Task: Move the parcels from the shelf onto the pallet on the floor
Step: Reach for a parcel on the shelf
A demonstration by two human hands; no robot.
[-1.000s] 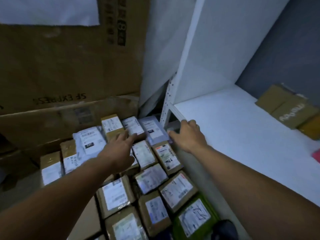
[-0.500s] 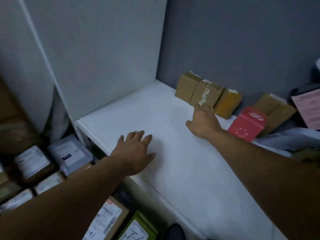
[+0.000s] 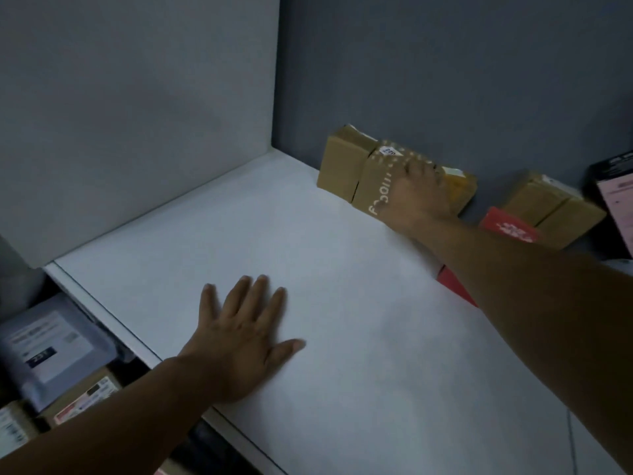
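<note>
We take the printed brown parcel [image 3: 375,181] as our mark. It stands on edge at the back of the white shelf [image 3: 342,354], against the grey wall [image 3: 445,63], with pale lettering down its front face and a small white sticker on top. The right hand [image 3: 416,197] lies on it, palm against the right part of that face and fingers reaching over the top edge. The hand is smeared with blur, so we cannot tell whether the fingers are clamped on the parcel or only laid on it.

A plain brown parcel [image 3: 342,166] stands on edge, touching the printed parcel on its left. Touching it on its right, partly behind the right hand, is a yellower parcel [image 3: 462,186] with a white label on top. Further right, across a gap, we see a red box [image 3: 507,228] half covered by the right forearm, and behind that a pair of brown parcels [image 3: 551,207] side by side. Farthest right of the printed parcel, at the frame edge, is a dark box [image 3: 613,186] with a pink label.

Well in front and to the left of the printed parcel, the left hand [image 3: 239,341] rests flat on the bare shelf near its front edge, fingers straight and spread, holding nothing. Past that edge, lower down and far left of the printed parcel, lie a grey mailer bag [image 3: 51,351] and labelled brown parcels [image 3: 85,395]. We cannot see what carries them.
</note>
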